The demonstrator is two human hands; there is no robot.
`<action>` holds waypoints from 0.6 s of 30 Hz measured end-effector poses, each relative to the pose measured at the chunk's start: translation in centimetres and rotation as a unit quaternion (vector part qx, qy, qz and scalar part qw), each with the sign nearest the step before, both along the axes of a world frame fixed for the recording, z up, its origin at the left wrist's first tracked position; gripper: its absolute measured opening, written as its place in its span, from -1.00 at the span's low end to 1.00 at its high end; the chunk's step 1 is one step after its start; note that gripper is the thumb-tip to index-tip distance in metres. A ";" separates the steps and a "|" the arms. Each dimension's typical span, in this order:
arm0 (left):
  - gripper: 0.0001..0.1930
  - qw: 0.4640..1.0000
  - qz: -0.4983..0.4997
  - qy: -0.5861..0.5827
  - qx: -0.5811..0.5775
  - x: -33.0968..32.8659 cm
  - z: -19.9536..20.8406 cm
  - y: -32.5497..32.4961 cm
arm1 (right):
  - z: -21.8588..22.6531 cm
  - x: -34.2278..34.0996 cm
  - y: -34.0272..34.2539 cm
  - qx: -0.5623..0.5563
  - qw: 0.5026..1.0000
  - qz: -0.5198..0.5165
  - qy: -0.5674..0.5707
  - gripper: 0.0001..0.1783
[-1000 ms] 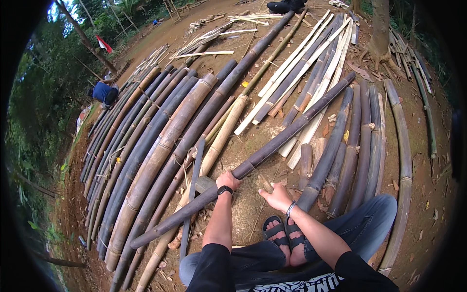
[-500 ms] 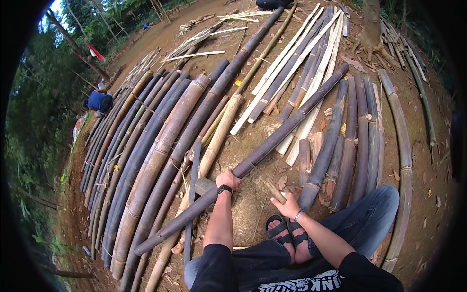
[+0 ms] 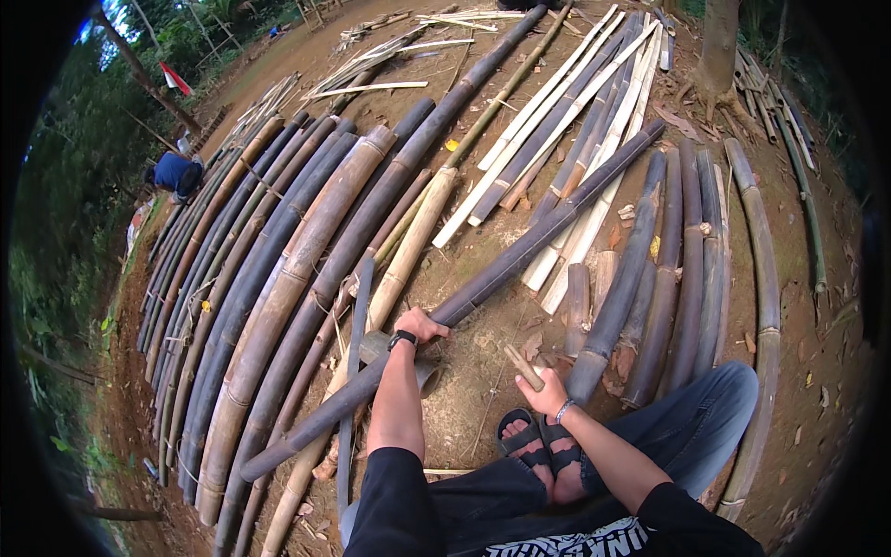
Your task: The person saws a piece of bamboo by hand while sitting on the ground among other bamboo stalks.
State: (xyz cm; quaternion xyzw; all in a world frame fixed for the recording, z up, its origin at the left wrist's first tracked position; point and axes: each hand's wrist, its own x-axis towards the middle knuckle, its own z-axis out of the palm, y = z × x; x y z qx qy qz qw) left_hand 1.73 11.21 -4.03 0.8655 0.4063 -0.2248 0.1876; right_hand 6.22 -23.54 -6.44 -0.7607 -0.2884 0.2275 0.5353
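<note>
Bamboo pole (image 3: 549, 230), long and purple-brown, slanted before me, clasped by my left grip (image 3: 423, 325); I judged it stiff, fairly light, best held mid-length. My right grip (image 3: 546, 393) clutched a short tan wooden stick (image 3: 523, 367).

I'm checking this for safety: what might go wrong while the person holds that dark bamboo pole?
The dark bamboo pole could roll or slip: it slants across a pale bamboo pole, with only the left hand on it.
The short wooden stick in the right hand might land on bare toes if dropped, as the sandals are open.
</note>
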 end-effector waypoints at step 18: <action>-0.47 0.993 -0.026 -0.026 0.111 0.2 1.5 -3.3 | 7.1 -0.3 3.2 -0.096 0.995 0.003 -0.013 -0.70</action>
